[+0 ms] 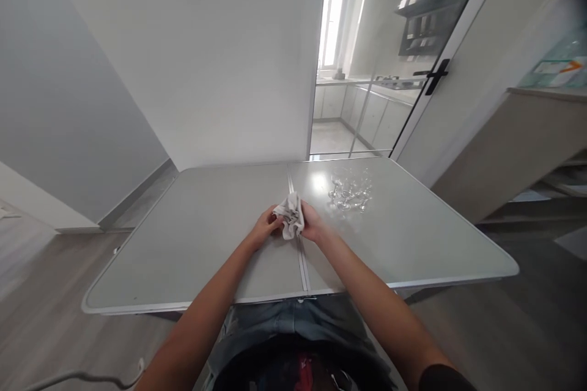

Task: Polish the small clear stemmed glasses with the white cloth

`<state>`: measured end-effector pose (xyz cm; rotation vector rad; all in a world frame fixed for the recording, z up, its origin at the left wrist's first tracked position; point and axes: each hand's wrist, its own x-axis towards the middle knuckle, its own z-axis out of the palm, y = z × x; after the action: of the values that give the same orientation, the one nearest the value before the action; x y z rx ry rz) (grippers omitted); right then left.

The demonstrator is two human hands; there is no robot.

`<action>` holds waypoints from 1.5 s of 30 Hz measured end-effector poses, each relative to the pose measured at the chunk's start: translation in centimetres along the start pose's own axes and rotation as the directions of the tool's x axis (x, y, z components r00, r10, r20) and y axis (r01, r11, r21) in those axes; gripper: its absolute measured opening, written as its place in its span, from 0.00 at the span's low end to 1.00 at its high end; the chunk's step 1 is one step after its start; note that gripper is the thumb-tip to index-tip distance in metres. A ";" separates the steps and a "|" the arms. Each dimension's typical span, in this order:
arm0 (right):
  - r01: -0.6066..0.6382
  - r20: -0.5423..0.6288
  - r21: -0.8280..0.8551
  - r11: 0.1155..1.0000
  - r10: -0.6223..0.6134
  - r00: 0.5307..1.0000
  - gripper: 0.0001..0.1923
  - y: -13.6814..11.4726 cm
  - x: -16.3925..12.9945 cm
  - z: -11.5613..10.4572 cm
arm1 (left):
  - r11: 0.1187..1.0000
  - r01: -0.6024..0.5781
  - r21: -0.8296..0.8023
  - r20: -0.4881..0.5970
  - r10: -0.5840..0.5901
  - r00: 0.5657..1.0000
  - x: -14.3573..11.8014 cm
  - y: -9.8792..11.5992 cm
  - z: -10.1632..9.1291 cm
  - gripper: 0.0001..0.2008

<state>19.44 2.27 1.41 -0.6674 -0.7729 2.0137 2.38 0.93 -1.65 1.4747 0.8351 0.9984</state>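
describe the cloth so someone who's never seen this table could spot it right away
Find the grey folding table with a seam down its middle. On that seam, the left hand and right hand grip a crumpled pale grey cloth. Unlike the clear glass pieces clustered to its right, it is soft, opaque and held.

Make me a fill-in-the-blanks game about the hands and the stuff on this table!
1. Both hands, the left hand and the right hand, hold a crumpled white ____.
2. The clear glasses stand on the grey ____.
3. The glasses are on the person's ____ side of the cloth.
4. The table has a seam down its ____.

Missing words: cloth; table; right; middle
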 end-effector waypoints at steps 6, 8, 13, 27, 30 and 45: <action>-0.058 -0.054 -0.087 0.994 0.054 0.997 0.31 0.3 1.6 -1.3 | 0.994 -0.045 0.096 -0.358 0.077 0.930 0.8 -0.8 -1.2 0.20; -0.025 -0.032 -0.142 0.990 0.021 0.999 0.32 0.2 1.7 -2.3 | 0.991 -0.046 0.124 -0.397 0.092 0.913 0.9 -0.9 -1.4 0.19; 0.131 -0.073 -0.399 0.907 -0.174 0.982 0.22 0.8 2.5 -3.8 | 0.988 -0.051 0.146 -0.443 0.111 0.890 1.2 -1.1 -2.0 0.16; 0.344 -0.016 -0.500 0.795 -0.405 0.914 0.41 0.7 2.3 -3.9 | 0.996 -0.042 0.081 -0.290 0.064 0.955 1.0 -1.5 -2.2 0.26; 0.336 -0.039 -0.622 0.707 -0.457 0.889 0.26 0.8 2.7 -4.6 | 0.963 -0.012 0.269 -0.375 0.117 0.919 1.1 -1.7 -2.5 0.17; 0.583 0.516 -0.796 0.160 -0.323 0.793 0.18 -0.9 0.5 -3.5 | 0.816 -0.009 0.578 -0.363 0.268 0.892 0.1 -0.1 -4.2 0.16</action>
<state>22.07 4.06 -0.31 -0.6707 -2.1099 0.8474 -1.42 2.65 -1.65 1.8667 1.4570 1.2892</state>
